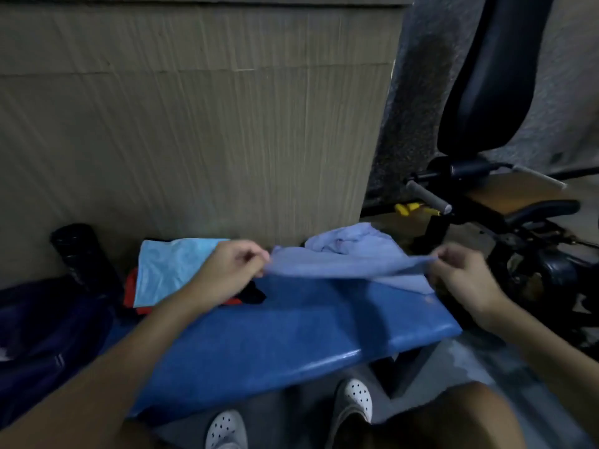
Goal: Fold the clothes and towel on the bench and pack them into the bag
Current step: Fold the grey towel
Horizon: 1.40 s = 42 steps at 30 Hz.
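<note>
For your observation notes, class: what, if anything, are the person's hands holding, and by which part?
A lavender-blue cloth, pinched along its near edge: the left hand at one end, the right hand at the other.

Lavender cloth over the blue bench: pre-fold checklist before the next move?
1. Left hand pinches one end of the pale lavender-blue cloth: ok.
2. Right hand pinches the other end: ok.
3. Held edge stretched roughly straight between the hands: ok.
4. Rest of the cloth lying flat: not ok, it is bunched at the far side.
5. Bare surface of the glossy blue padded bench in front of the cloth to lay it on: ok.
6. Dark navy fabric bag at the left open for packing: cannot tell.
</note>
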Each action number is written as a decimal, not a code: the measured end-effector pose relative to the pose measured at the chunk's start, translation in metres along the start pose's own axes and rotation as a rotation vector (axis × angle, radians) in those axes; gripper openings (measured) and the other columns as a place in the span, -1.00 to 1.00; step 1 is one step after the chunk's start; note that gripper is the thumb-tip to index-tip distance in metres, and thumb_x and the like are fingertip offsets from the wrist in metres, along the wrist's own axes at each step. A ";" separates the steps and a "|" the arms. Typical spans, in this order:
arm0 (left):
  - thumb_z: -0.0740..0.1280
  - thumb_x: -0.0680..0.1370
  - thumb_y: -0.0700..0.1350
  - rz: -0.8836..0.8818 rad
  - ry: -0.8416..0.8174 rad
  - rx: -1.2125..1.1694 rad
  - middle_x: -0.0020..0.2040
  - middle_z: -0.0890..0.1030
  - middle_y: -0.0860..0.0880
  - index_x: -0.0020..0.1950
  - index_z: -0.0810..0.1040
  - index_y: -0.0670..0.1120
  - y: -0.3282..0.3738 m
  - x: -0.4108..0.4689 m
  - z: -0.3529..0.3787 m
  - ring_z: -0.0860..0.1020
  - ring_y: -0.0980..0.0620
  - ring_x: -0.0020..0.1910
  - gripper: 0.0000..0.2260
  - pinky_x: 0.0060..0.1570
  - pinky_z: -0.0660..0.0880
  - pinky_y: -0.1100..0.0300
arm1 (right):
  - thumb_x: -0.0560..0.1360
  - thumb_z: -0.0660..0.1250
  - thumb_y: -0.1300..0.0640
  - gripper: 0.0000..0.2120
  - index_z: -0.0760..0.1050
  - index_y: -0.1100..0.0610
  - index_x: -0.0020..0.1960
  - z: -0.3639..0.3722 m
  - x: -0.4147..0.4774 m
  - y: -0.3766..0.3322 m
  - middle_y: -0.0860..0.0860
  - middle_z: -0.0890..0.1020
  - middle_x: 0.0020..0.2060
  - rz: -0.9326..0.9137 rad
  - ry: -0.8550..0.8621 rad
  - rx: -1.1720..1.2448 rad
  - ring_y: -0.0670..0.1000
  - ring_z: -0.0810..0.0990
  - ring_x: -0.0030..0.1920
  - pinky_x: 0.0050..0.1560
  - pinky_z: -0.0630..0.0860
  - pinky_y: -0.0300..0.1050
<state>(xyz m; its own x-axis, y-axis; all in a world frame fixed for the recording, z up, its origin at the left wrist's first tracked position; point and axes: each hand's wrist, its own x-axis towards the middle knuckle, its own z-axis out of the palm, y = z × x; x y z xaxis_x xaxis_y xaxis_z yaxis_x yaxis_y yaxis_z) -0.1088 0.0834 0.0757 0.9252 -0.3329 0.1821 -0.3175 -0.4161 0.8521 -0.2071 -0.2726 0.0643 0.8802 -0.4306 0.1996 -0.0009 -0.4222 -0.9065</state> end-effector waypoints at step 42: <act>0.28 0.50 -0.01 0.311 -0.167 1.030 0.00 0.61 -0.04 0.03 0.63 -0.12 -0.146 0.045 0.120 0.59 -0.11 -0.04 -0.76 -0.04 0.35 0.03 | 0.55 0.30 0.14 -0.82 0.52 0.06 0.14 0.113 0.005 0.144 0.06 0.54 0.03 -0.068 -0.029 -0.962 0.19 0.50 0.02 -0.04 0.31 0.07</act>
<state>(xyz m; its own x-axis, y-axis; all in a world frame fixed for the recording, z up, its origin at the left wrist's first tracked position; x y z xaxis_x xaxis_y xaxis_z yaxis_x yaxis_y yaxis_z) -0.0454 0.0273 -0.0993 0.7592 -0.6246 0.1829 -0.6266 -0.7775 -0.0542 -0.1491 -0.2456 -0.1068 0.9043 -0.3663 0.2194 -0.3264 -0.9243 -0.1976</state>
